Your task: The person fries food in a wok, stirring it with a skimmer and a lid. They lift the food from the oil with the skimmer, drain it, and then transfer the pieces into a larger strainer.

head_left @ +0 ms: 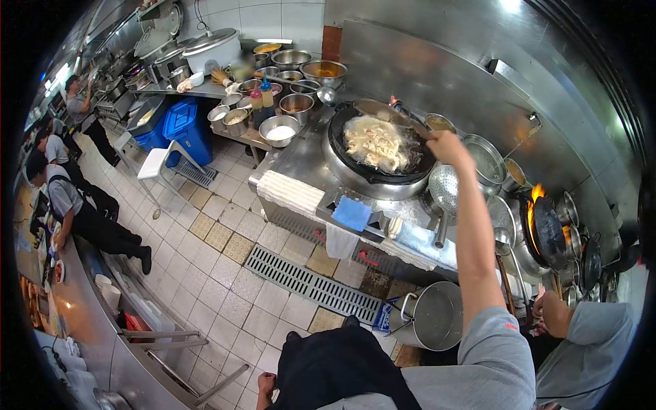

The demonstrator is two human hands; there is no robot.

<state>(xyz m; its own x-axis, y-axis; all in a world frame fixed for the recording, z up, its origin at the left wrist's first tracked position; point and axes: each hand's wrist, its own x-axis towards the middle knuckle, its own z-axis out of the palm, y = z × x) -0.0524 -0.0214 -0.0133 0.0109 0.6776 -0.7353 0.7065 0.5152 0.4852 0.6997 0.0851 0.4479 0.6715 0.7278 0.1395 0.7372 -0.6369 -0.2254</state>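
My right hand [444, 147] is wrapped round the handle of a metal wok utensil with a wide, shallow head [377, 111], held over the far side of a black wok [342, 162]. Pale battered pieces [372, 142] bubble in foaming oil in this wok. Close below my right hand, a perforated strainer [444, 188] rests on the stove, its handle toward me. My left hand [266, 383] hangs low at my side by the black apron [342, 372], fingers curled into a fist with nothing showing in it.
Folded towels [294, 191] and a blue cloth [352, 213] line the stove's front edge. A large metal pot [437, 318] stands on the floor at right. Flames [538, 193] rise beside another wok [549, 232], near a co-worker's sleeve [588, 342]. Several bowls [279, 130] crowd the left counter.
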